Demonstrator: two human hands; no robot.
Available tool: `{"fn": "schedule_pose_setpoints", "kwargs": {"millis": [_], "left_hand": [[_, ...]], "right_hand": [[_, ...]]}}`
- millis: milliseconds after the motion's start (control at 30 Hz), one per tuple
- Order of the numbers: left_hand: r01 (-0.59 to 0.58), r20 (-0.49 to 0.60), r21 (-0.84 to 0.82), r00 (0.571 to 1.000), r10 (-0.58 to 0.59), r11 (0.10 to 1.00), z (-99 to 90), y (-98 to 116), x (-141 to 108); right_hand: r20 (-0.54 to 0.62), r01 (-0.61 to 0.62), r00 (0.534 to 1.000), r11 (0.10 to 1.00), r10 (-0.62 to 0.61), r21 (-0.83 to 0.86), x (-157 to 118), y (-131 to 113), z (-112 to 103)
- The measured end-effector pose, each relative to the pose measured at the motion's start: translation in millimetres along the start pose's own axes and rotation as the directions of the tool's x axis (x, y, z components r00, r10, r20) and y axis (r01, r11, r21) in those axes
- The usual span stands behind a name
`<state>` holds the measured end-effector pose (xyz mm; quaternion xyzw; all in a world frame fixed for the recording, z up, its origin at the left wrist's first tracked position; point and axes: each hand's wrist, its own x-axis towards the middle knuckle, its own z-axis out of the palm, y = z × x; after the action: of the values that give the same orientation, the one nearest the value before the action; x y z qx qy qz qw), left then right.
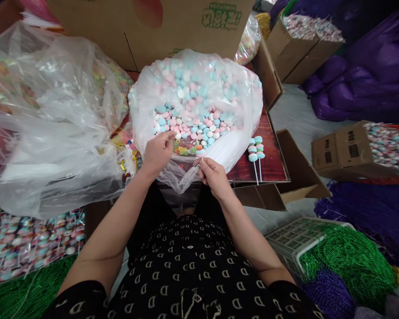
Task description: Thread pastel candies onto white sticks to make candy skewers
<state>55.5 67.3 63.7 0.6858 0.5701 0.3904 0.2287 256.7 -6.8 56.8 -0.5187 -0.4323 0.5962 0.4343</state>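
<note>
A large clear bag (199,79) of pink, blue and white round candies lies open on the red table (275,155). My left hand (159,153) is at the bag's opening, its fingertips pinched at a white candy (178,136). To its right, my right hand (212,173) is closed round a thin stick that carries a few candy pieces (200,149), orange and pink among them. Small colourful ring candies (185,147) lie between the hands. Two finished-looking candy sticks (256,150) rest side by side at the table's right.
Clear bags (53,97) crowd the left side. A cardboard box (153,26) stands behind the candy bag. Open boxes (335,150) of wrapped sticks and a white basket (295,243) with green strands are at the right. Wrapped candy sticks (36,243) fill the lower left.
</note>
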Motion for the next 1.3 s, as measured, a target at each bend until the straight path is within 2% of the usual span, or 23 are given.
{"fn": "schedule_pose_setpoints", "kwargs": {"millis": [67,133,200,300,367,467,567,667,800,933,1100,1300], "left_hand": [[-0.004,0.082,0.283,0.996,-0.02,0.959,-7.8,-9,15],[-0.05,0.202,0.467,0.978,-0.051,0.883,-10.8,-16,26],[-0.109,0.295,0.564,0.953,-0.076,0.818,-9.6,-19,31],[-0.18,0.365,0.647,0.926,-0.094,0.741,-5.8,-22,33],[-0.202,0.385,0.659,0.918,-0.095,0.725,-5.3,-23,33],[-0.193,0.386,0.59,0.921,-0.063,0.784,-8.4,-25,35],[-0.11,0.294,0.48,0.955,-0.041,0.87,-11.2,-27,37],[-0.003,0.175,0.4,0.982,-0.074,0.916,-9.9,-30,40],[0.018,0.183,0.373,0.979,-0.092,0.928,-4.4,-39,49],[-0.003,0.225,0.506,0.966,-0.128,0.862,1.6,-41,59],[-0.121,0.332,0.664,0.932,-0.145,0.738,5.1,-26,56],[-0.204,0.382,0.642,0.921,-0.077,0.739,1.5,-18,42]], "right_hand": [[-0.009,-0.002,1.0,1.0,0.002,0.002,-1,-1,-1],[-0.02,-0.001,1.0,1.0,0.001,0.001,-2,-1,-2],[-0.03,0.001,1.0,1.0,-0.001,-0.003,-1,0,-4],[-0.044,0.006,0.999,1.0,-0.007,-0.016,-1,2,-8],[-0.048,0.004,0.999,1.0,-0.005,-0.028,-1,3,-11],[-0.047,-0.003,0.999,0.999,0.001,-0.04,-2,6,-14],[-0.037,-0.008,0.999,0.999,0.007,-0.046,-1,7,-13],[-0.001,-0.027,1.0,0.998,0.027,-0.061,0,7,-11],[0.008,-0.033,0.999,0.997,0.033,-0.065,2,6,-10],[-0.001,-0.026,1.0,0.997,0.026,-0.069,2,7,-9],[0.0,-0.023,1.0,0.998,0.023,-0.055,1,7,-9],[0.002,-0.02,1.0,0.999,0.02,-0.044,1,5,-6]]}}
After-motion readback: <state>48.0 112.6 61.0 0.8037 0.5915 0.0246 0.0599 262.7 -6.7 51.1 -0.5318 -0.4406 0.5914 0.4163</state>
